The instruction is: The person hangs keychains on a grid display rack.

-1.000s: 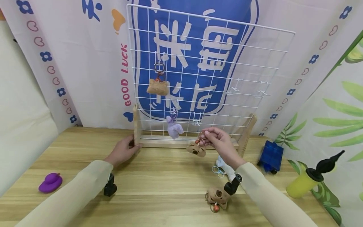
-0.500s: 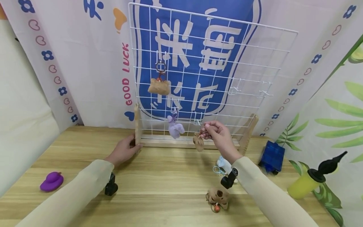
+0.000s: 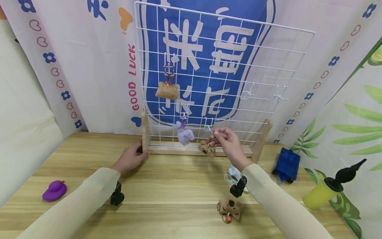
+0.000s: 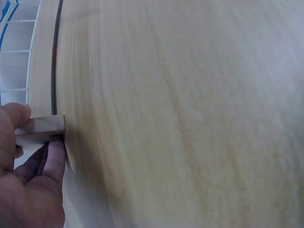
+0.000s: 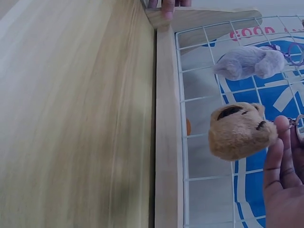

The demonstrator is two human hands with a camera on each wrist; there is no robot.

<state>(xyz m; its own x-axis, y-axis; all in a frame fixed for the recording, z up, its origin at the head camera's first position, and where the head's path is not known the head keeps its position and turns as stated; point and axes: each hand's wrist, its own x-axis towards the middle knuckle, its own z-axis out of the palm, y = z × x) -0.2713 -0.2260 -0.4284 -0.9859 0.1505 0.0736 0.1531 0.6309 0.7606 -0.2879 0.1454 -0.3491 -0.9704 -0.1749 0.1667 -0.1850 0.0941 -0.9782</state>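
Note:
My right hand (image 3: pixel 228 142) pinches the ring end of a brown plush keychain (image 3: pixel 207 148), which dangles below the fingers in front of the rack's lower bar. Just up and left of those fingertips is a white wire hook (image 3: pixel 208 127). My left hand (image 3: pixel 130 157) grips the left wooden foot (image 3: pixel 145 132) of the white wire grid rack (image 3: pixel 222 16); in the left wrist view the thumb and fingers (image 4: pixel 56 159) lie on either side of the wood. A lilac plush keychain (image 3: pixel 185 135) and a tan plush keychain (image 3: pixel 167 91) hang on the grid.
On the table lie another brown plush keychain (image 3: pixel 230 207) and a light blue one (image 3: pixel 235 172), partly behind the right wrist. Two hooks, one being a right-hand hook (image 3: pixel 279 97), sit higher on the grid. A purple hat-shaped item (image 3: pixel 55 191), blue box (image 3: pixel 286 165) and yellow bottle (image 3: pixel 320 193) stand around.
My right hand has risen slightly toward the lower hook, and the brown plush keychain has lifted and swung round beneath it. The left hand stays on the rack's foot.

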